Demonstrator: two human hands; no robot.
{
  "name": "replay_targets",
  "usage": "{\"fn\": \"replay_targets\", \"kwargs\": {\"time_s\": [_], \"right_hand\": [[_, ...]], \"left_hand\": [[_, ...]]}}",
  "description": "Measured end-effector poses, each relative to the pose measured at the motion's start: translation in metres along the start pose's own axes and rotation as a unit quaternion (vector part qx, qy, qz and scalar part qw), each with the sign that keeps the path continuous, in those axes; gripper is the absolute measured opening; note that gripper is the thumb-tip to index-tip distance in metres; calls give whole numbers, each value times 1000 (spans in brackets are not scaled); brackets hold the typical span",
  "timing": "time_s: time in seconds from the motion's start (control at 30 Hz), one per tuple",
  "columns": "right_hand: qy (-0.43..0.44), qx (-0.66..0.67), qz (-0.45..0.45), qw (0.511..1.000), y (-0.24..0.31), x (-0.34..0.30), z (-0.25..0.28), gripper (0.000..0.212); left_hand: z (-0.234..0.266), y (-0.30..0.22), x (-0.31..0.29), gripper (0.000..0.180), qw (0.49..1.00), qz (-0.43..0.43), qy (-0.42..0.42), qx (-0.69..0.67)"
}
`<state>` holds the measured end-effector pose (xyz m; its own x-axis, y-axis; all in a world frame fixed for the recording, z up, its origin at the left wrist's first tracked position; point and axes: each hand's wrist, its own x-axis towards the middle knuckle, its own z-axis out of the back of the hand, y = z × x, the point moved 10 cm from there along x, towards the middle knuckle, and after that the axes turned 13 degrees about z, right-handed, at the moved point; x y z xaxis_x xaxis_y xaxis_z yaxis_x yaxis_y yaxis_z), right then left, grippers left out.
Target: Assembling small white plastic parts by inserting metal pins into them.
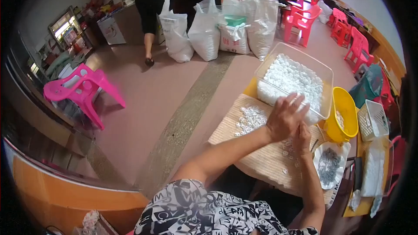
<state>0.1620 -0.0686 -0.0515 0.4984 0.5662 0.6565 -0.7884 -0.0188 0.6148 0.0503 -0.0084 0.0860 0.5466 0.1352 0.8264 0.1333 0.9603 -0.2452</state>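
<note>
My left hand (285, 116) is over the near edge of a clear plastic box (327, 67) heaped with small white pieces (294, 76). Its outer fingers fan out, while its thumb side closes in at the fingertips of my right hand (302, 140). The right hand's fingers are curled together in a pinch. Whatever lies between the fingertips is hidden or too small to make out. Below both hands, a ribbed beige cloth (257, 161) carries a pile of small white pieces (252, 119) at left and some loose clear ones near my right wrist.
To the right are a white dish (321, 149) of small grey parts (329, 165), a yellow bucket (345, 113) and a white basket (372, 119). Full white sacks (204, 39) stand ahead; a person (150, 8) stands beside them. Pink chairs (82, 85) are at left and far right.
</note>
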Motion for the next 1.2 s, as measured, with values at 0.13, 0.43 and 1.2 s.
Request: {"fn": "replay_targets", "kwargs": {"time_s": [0.13, 0.43, 1.2], "right_hand": [[15, -68, 117, 991, 29, -6, 13, 28], [39, -25, -36, 998, 32, 0, 29, 36], [130, -165, 20, 977, 141, -137, 73, 20]], "left_hand": [[-26, 4, 23, 49, 994, 37, 62, 79], [-75, 22, 27, 33, 997, -32, 54, 41], [-88, 3, -101, 7, 966, 74, 230, -88]]}}
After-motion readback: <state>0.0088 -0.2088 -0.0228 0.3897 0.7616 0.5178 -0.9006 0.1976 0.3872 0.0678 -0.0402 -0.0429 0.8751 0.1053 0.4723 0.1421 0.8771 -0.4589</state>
